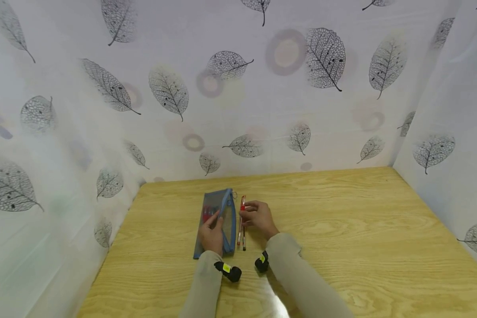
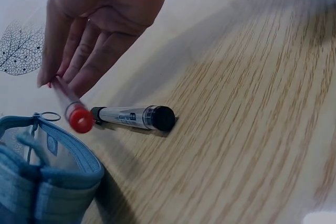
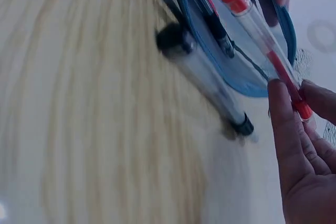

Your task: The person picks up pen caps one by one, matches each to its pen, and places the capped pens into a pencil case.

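Observation:
A blue zippered mesh pouch (image 1: pixel 206 201) lies on the table with its zip side gaping. My left hand (image 1: pixel 211 236) grips it near the opening, thumb and fingers at the zipped edge. Beside the opening, my right hand (image 1: pixel 260 218) pinches a clear pen with red ends (image 3: pixel 260 30) between thumb and fingers. The pen is tilted, one red end pointing toward the pouch mouth in the right wrist view. A clear pen with black ends (image 2: pixel 126 117) rests on the table just right of the pouch. Inside the pouch, pens (image 3: pixel 216 30) show, red and dark.
A light wood-grain table (image 1: pixel 342 221) stretches around the pouch. Leaf-patterned sheeting (image 1: pixel 262 110) rises behind the table and along both sides. A metal ring (image 2: pixel 51 116) hangs from the pouch's zip end.

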The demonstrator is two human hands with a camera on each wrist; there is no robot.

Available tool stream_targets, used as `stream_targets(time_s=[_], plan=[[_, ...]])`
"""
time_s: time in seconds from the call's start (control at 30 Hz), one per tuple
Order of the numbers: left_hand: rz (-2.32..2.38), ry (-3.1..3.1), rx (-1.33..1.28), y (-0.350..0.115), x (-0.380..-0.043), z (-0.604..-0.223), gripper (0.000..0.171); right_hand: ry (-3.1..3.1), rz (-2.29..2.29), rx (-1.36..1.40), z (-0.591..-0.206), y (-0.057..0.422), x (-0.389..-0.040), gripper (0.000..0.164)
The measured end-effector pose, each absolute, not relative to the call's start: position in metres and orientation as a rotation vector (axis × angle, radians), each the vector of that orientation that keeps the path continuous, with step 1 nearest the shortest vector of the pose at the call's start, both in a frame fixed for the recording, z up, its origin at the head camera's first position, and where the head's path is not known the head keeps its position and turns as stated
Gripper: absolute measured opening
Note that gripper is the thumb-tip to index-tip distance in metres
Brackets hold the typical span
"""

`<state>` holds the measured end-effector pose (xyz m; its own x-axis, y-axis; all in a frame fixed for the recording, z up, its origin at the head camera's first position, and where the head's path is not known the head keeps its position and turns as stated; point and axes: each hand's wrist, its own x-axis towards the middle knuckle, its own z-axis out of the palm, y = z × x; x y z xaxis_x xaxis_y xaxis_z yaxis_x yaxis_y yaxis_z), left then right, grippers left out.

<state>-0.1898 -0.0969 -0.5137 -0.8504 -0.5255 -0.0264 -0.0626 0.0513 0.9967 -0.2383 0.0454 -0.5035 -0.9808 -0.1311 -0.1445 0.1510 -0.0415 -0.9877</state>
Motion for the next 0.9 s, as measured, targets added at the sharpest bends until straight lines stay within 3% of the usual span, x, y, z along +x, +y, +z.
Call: stream_targets(time_s=[0.3, 0.9], plan=[[-1.845, -2.020, 0.596, -0.098, -0.190, -0.513, 0.024, 2.096, -2.065, -0.043, -0.492, 0.027, -0.234, 0.037], [-1.845, -2.022, 0.581, -0.099, -0.190, -0.515, 0.023, 2.192, -1.970, -0.130, -0.507, 0.011, -0.233, 0.037]])
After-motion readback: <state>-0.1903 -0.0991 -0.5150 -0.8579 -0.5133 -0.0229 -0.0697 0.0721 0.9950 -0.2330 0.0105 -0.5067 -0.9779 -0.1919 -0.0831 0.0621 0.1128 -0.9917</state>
